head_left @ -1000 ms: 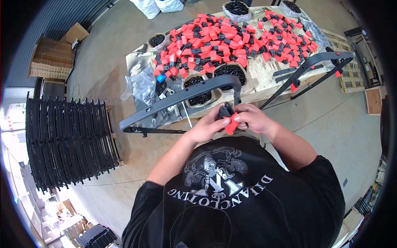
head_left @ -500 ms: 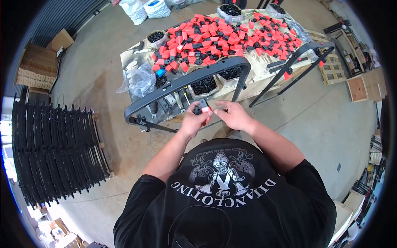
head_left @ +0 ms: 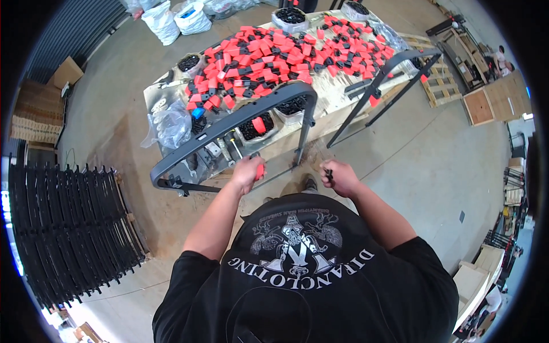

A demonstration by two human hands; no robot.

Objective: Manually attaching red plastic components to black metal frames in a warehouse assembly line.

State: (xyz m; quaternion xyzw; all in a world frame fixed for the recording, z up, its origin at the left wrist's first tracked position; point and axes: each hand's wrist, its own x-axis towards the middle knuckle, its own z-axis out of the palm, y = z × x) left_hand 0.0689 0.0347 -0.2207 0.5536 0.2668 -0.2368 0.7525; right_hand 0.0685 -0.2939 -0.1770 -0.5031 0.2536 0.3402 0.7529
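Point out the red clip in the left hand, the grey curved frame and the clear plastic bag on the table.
red clip (head_left: 260,170), head view, its exposed lower end.
grey curved frame (head_left: 240,117), head view, top bar.
clear plastic bag (head_left: 168,124), head view, its middle.

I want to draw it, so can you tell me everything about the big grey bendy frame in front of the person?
The grey frame is a long bar bent into an arch, smooth and matte, maybe metal or plastic. One leg drops straight down near the middle; the other end sweeps low to the left, where black rods join it. It stands on the floor against the table piled with red and black pieces. The left hand, holding a small red piece, reaches just under it.
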